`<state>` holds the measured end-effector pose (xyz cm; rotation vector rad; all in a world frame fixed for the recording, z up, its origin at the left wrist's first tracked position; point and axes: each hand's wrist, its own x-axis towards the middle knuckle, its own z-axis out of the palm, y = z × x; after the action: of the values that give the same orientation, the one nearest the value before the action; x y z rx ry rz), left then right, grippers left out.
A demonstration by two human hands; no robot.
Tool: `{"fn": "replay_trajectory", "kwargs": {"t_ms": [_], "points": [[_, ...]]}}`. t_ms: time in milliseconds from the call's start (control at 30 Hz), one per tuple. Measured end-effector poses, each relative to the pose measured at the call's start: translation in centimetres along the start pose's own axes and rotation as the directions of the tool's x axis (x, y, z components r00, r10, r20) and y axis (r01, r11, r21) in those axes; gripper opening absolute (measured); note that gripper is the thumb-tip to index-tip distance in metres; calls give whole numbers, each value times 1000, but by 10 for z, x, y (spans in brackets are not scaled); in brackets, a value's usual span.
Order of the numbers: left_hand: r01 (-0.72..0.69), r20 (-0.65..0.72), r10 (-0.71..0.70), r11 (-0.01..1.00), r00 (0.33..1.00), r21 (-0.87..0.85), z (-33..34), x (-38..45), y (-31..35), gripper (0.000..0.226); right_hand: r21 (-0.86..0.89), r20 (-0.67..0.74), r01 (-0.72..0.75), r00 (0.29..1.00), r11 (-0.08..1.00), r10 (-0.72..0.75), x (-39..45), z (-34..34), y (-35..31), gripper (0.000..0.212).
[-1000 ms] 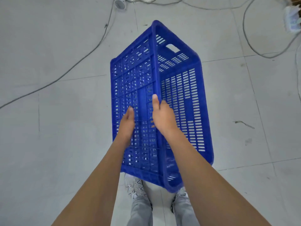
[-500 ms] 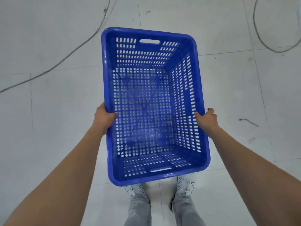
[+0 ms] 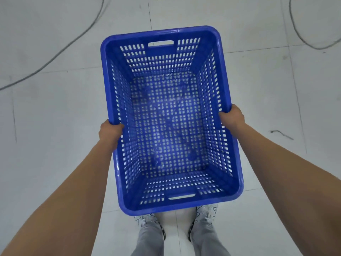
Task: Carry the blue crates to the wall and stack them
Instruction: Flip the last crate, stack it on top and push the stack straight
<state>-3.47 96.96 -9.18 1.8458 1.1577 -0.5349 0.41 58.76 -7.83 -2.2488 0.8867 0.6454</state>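
An empty blue crate [image 3: 158, 34] with perforated walls and floor is held level in front of me, opening upward, above the tiled floor. My left hand [image 3: 109, 131] grips its left long rim, fingers curled under the edge. On the opposite long rim my right hand [image 3: 231, 117] holds on the same way. A slot handle shows in each short wall. No wall and no other crate is in view.
Grey cables [image 3: 55, 54] trail over the pale tiled floor at upper left and another cable [image 3: 299, 34] loops at upper right. My white shoes [image 3: 204, 217] and grey trouser legs stand just below the crate. A dark scuff [image 3: 280, 133] marks the floor to the right.
The crate has turned from standing tilted on its side to level with its opening up. Both hands moved from its bottom face out to the two long rims.
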Motion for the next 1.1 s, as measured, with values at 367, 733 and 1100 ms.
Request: {"fn": "replay_trajectory", "kwargs": {"t_ms": [367,733,1100], "points": [[-47,-117,49,999,992,20,-44,-59,24,25,-109,-102,28,994,994,-39,-58,-43,-54,30],[-16,-436,61,994,898,106,-245,-334,94,16,-284,-50,397,903,873,-427,-276,-226,-210,12],[122,-752,-329,940,571,-318,-287,-661,36,21,-243,221,836,541,491,-811,-474,-362,-265,19]]}}
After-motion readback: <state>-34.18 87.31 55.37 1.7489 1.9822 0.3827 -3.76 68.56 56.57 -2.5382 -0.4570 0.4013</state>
